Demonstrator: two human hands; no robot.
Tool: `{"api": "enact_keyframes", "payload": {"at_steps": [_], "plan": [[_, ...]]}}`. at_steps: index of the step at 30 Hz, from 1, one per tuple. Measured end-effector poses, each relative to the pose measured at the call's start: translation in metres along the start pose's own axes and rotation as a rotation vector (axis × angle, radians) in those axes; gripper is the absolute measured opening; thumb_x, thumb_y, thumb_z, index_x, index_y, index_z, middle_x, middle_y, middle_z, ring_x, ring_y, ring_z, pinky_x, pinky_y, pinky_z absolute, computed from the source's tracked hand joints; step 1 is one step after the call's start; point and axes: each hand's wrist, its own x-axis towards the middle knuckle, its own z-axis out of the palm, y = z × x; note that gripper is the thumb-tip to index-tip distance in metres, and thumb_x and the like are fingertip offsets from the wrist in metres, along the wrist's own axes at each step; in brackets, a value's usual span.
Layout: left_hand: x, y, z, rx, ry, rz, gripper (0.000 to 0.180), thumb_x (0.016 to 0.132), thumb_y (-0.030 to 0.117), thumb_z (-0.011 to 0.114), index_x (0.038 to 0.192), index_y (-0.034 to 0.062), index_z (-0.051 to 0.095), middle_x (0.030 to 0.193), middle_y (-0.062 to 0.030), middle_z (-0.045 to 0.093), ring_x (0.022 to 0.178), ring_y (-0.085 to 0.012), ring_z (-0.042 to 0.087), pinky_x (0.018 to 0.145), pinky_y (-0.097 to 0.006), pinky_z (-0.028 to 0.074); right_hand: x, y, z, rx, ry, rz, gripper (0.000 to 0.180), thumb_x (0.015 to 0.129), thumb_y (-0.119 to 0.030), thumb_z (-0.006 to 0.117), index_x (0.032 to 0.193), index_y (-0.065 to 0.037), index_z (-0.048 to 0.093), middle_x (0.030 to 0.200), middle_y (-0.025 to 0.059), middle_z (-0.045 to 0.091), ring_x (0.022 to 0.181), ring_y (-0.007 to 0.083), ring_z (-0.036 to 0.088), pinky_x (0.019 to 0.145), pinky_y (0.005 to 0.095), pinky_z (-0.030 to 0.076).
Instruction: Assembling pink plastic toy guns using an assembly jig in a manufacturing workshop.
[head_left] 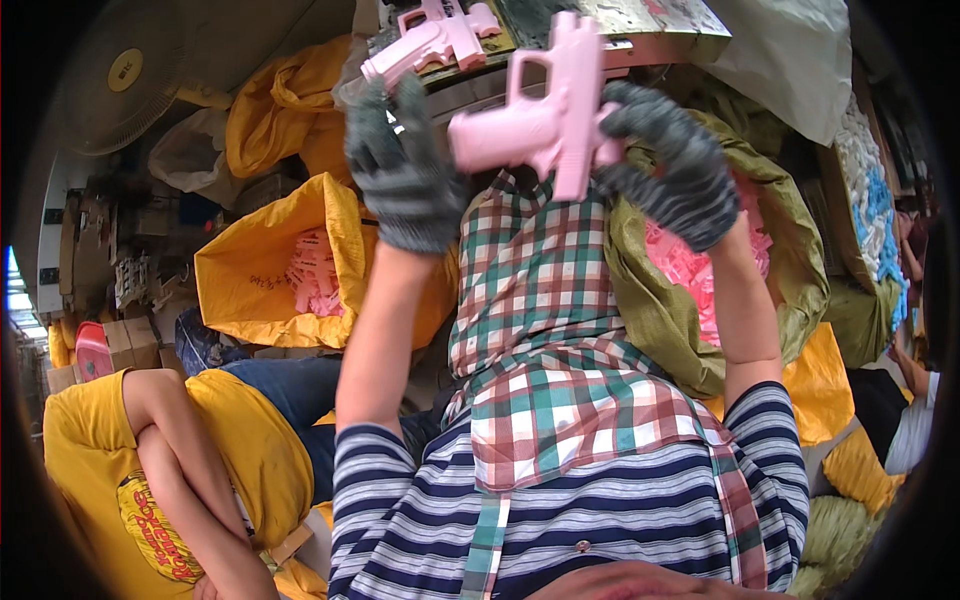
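My right hand (683, 165), in a dark grey knitted glove, grips a pink plastic toy pistol (566, 108) by its right side, between thumb and fingers. The toy is held up above my lap, its handle pointing left. My left hand (402, 165), gloved the same way, is raised beside that handle with its fingers apart and nothing plainly in them. Just beyond its fingertips, a second pink toy pistol (437, 42) rests at the front of the machine or bench (640, 50).
A yellow sack (255, 262) with pink pieces stands at my left, and an olive sack (800, 270) full of pink parts at my right. A person in a yellow shirt (230, 440) sits close at my left. A fan (125, 75) stands far left.
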Motion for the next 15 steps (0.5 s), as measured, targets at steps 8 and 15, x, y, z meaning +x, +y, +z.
{"api": "enact_keyframes", "payload": {"at_steps": [8, 15], "plan": [[0.078, -0.058, 0.009, 0.179, -0.657, -0.188, 0.058, 0.078, 0.044, 0.058, 0.123, 0.0108, 0.046, 0.106, -0.0178, 0.054, 0.099, -0.0339, 0.052, 0.084, -0.043, 0.041, 0.021, 0.017, -0.007, 0.263, 0.007, 0.064, 0.048, 0.067, -0.010, 0.075, 0.111, -0.007, 0.057, 0.112, 0.0074, 0.058, 0.103, 0.0178, 0.055, 0.090, 0.0309, 0.043], [-0.033, -0.065, -0.045, 0.186, -0.249, -0.172, 0.051, 0.077, 0.031, 0.063, 0.118, 0.0025, 0.050, 0.095, -0.0174, 0.058, 0.085, -0.0362, 0.055, 0.077, -0.044, 0.043, 0.081, 0.051, 0.037, 0.296, -0.149, 0.066, 0.046, 0.076, -0.017, 0.067, 0.119, -0.012, 0.053, 0.120, 0.0075, 0.053, 0.109, 0.0204, 0.051, 0.093, 0.0330, 0.042]]}}
